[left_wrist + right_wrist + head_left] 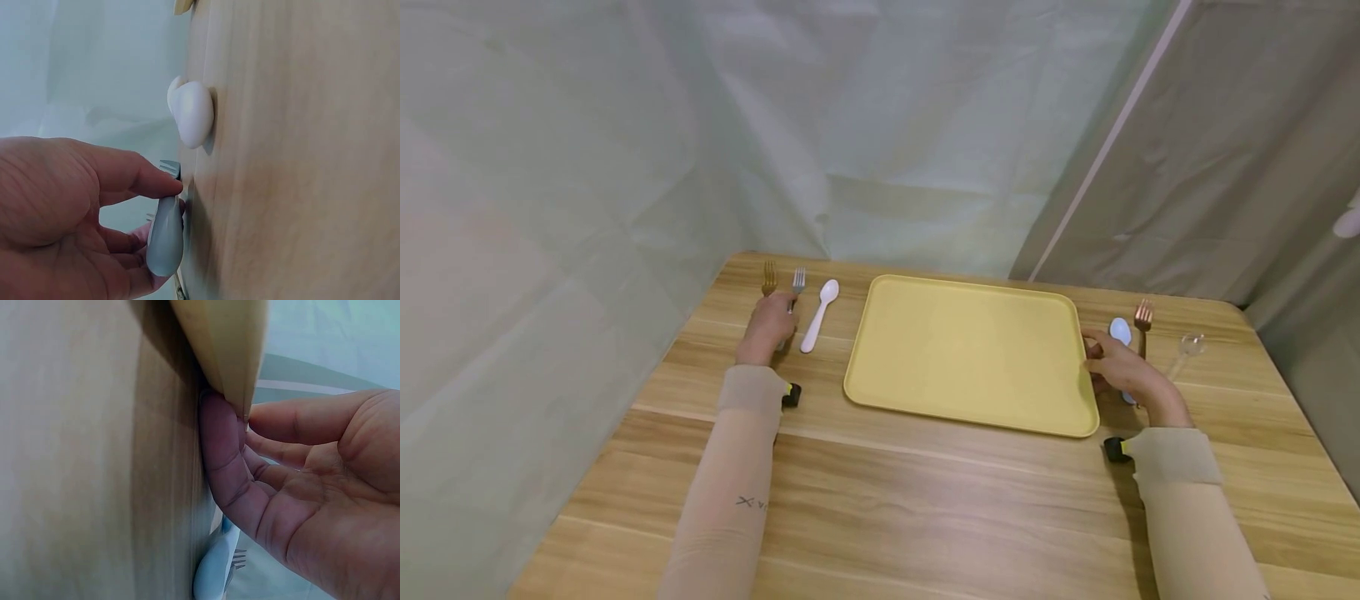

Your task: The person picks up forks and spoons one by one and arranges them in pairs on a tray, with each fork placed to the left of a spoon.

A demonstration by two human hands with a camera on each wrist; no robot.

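From the head view, the left hand (766, 327) rests on the wooden table (925, 492) over a grey-handled fork (796, 287), between a bronze fork (769, 277) and a white spoon (820, 313); the right hand (1122, 367) sits at the right edge of the yellow tray (970, 354). The left wrist view shows finger and thumb pinching the grey-handled fork's (165, 234) handle — light, stiff, likely slippery, best taken mid-handle. In the right wrist view the thumb (225, 469) presses under the yellow tray's (225, 350) rim, the other fingers loosely curled and not closed — the tray looks light and rigid, easiest held by that rim.
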